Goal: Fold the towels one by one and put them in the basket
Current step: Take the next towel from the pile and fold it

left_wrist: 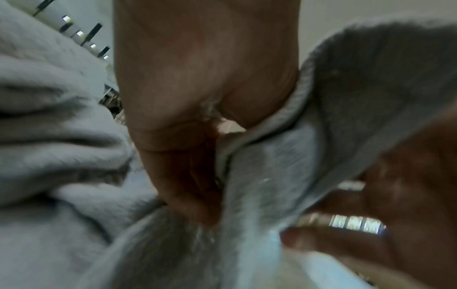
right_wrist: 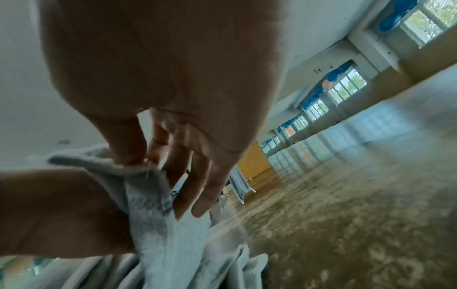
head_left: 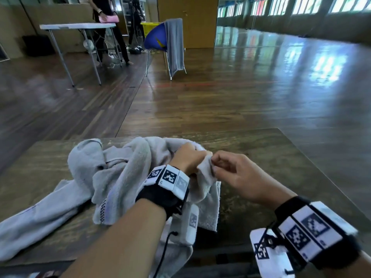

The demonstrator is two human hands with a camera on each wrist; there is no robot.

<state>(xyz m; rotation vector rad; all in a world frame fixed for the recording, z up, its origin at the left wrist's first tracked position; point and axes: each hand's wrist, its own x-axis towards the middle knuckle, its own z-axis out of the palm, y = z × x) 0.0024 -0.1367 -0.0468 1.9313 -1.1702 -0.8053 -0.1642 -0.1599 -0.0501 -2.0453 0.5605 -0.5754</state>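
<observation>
A crumpled pale grey towel lies heaped on the wooden table in the head view. My left hand grips a raised corner of it, fingers curled round the cloth. Just to the right, my right hand pinches the same corner between thumb and forefinger. In the left wrist view the towel runs through my curled left hand. The right wrist view has the thumb and forefinger of my right hand pinching the towel's edge. No basket shows near the table.
Another part of grey cloth trails off the table's left front. Beyond the table is open wooden floor. Far back stand a blue chair draped with a grey towel, a white folding table and a person.
</observation>
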